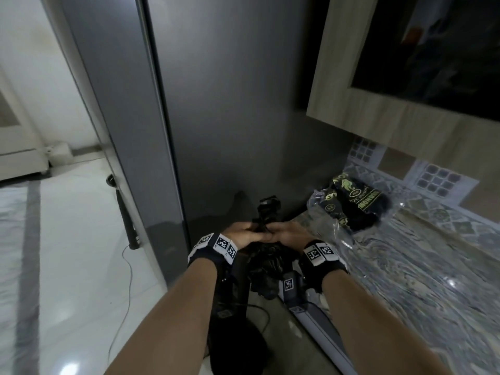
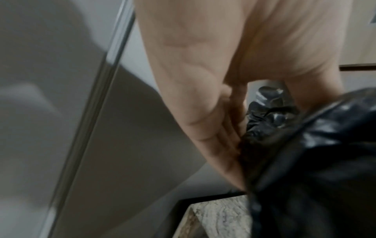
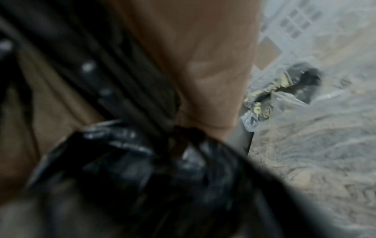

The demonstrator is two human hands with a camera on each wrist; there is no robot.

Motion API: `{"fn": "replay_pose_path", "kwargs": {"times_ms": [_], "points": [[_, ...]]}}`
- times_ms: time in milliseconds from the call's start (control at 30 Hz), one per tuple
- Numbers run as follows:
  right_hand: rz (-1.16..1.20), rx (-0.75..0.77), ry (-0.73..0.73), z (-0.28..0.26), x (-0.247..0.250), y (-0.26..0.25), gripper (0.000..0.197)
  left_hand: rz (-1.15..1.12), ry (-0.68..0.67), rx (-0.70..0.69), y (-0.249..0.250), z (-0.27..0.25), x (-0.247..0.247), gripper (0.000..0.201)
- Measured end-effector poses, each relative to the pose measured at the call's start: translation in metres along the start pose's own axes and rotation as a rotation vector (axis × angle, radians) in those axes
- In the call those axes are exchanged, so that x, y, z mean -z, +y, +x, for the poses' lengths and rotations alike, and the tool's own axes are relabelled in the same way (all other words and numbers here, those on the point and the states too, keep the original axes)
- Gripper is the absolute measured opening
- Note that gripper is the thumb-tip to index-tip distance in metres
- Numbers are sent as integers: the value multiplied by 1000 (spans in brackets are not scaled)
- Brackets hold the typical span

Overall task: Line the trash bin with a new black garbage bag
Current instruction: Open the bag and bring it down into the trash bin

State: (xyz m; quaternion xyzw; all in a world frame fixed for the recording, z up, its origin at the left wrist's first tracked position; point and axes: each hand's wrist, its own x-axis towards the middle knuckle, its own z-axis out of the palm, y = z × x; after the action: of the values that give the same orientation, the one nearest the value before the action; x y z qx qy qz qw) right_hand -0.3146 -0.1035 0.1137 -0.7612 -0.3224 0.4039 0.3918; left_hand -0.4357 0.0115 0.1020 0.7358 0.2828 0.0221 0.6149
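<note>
A crumpled black garbage bag (image 1: 266, 263) hangs between both hands, in front of my chest. My left hand (image 1: 243, 234) and right hand (image 1: 289, 234) meet at its top edge, and their fingers pinch the gathered plastic. The left wrist view shows the left hand (image 2: 213, 128) with its fingers curled against the glossy black garbage bag (image 2: 315, 153). The blurred right wrist view shows the right hand (image 3: 203, 80) gripping folds of the bag (image 3: 142, 161). No trash bin is clearly identifiable.
A clear packet of black bags (image 1: 354, 201) lies on the marbled countertop (image 1: 419, 280) to the right. A grey fridge (image 1: 216, 117) stands straight ahead, with a wooden cabinet (image 1: 392, 125) above the counter. White floor (image 1: 75, 253) lies to the left. A dark rounded shape (image 1: 238, 345) sits below my arms.
</note>
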Motion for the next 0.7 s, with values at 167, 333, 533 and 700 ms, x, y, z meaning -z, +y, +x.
{"fn": "replay_pose_path", "kwargs": {"times_ms": [167,333,533,700], "points": [[167,-78,-5,17,-6,13,48,162,55,10,-9,-3,6,29],[85,-21,54,12,-1,23,16,112,316,-11,-23,-6,24,23],[-153,15,146,-8,8,14,26,-84,298,41,-31,-8,43,40],[-225,-25,130,-14,-9,0,35,212,-118,76,-23,-4,10,123]]}}
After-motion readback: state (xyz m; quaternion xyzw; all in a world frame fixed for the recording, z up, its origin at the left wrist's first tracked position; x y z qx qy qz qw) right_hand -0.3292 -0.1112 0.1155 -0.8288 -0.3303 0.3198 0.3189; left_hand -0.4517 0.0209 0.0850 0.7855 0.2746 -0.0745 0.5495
